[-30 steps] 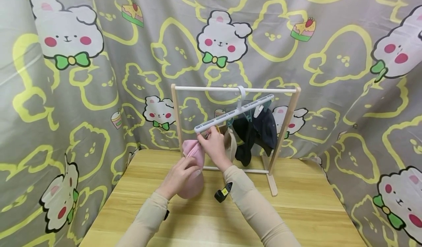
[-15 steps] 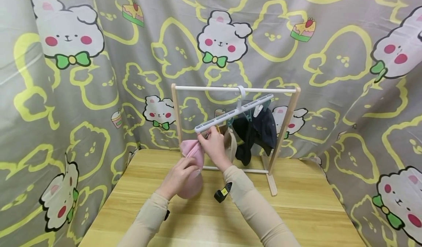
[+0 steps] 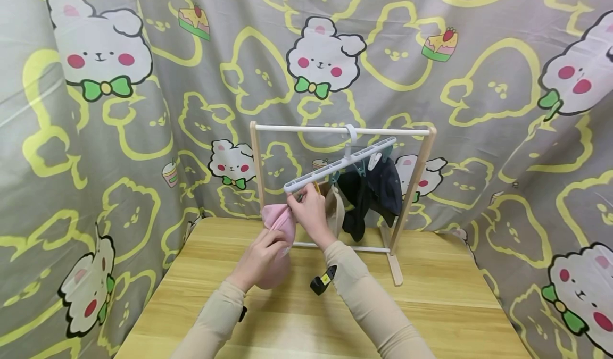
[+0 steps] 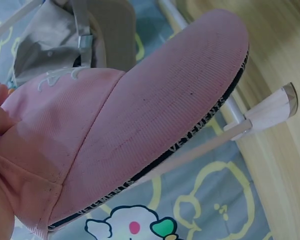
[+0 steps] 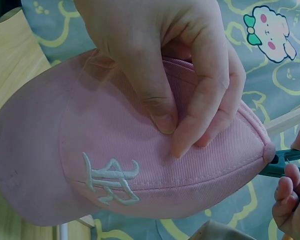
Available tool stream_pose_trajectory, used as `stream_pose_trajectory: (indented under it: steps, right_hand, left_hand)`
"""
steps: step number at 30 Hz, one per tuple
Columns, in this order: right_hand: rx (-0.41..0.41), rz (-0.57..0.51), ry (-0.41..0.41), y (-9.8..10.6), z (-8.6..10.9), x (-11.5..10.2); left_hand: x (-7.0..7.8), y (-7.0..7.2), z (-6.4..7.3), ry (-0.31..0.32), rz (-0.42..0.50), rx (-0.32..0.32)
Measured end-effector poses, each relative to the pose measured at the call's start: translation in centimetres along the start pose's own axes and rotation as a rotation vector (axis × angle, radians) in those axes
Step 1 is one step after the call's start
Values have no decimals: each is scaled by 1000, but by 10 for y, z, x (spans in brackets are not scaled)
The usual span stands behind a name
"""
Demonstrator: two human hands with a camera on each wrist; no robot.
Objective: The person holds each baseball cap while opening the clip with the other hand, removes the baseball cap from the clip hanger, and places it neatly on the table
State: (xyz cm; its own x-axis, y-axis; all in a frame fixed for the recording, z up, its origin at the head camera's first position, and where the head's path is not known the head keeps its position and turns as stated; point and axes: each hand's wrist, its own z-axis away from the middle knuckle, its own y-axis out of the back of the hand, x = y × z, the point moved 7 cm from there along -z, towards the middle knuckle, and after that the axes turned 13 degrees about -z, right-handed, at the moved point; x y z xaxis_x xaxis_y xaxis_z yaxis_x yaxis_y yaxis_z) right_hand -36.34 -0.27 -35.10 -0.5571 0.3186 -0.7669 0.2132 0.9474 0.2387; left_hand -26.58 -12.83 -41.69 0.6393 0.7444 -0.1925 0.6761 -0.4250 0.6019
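In the head view my left hand (image 3: pixel 256 258) pinches the fabric of a pink baseball cap (image 3: pixel 274 275) that hangs below the near end of a grey hanger (image 3: pixel 335 166). The right wrist view shows the cap's white embroidery and its brim pointing left. There, my right hand (image 5: pixel 292 200), cut off by the frame edge, pinches a green clothes peg (image 5: pixel 273 170). The peg's tip meets the button on the cap's crown; how firmly it bites is unclear. In the left wrist view the brim (image 4: pixel 175 85) fills the middle, with left-hand fingers at the left edge.
The hanger hooks over the top rail of a wooden rack (image 3: pixel 415 189) on the table (image 3: pixel 445 295). A beige cap (image 3: pixel 337 215), black headwear (image 3: pixel 354 220) and a dark navy cap (image 3: pixel 387 186) hang along it. A white peg (image 3: pixel 375 160) sits by the navy one. Patterned curtains surround the table.
The pink cap's brim has swung slightly to the left in the head view. Both hands keep nearly the same place and grip.
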Motion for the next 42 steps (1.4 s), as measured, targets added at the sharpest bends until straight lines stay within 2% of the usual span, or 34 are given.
stream_pose_trajectory:
  steps: [18, 32, 42]
  right_hand:
    - [4, -9, -19, -1, 0, -2]
    - [16, -3, -16, -1, 0, 1]
    - [9, -16, -21, -3, -1, 2]
  left_hand:
    - [4, 7, 3, 9, 36, 22]
    - [4, 7, 14, 1, 21, 25]
    - [-10, 19, 23, 34, 37, 95]
